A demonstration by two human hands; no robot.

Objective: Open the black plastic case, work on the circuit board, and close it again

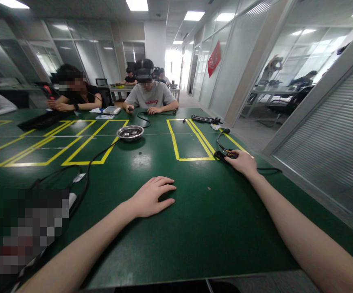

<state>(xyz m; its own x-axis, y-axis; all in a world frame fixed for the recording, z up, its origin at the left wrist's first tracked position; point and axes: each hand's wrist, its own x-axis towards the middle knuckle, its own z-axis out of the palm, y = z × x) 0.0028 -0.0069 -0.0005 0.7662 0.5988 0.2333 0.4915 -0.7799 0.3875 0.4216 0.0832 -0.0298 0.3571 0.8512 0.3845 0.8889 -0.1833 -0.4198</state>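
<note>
My left hand [152,197] lies palm down on the green table [195,228], its fingers spread and nothing in them. Farther out to the right, my right hand [243,162] has its fingers closed on a dark corded object [231,154] with small yellow and purple marks. Its exact kind I cannot make out, since the fingers cover part of it. A black piece [219,155] sticks out to the left of those fingertips, and a thin black cable with a rounded black end [226,131] curves up beyond them.
A metal bowl [130,138] with small metal parts stands mid-table. Yellow tape [195,159] marks rectangles. A folded black tripod-like item [207,119] lies at the far right. Black cables [90,169] run on the left beside a blurred-out object [27,240]. Co-workers [150,93] sit across.
</note>
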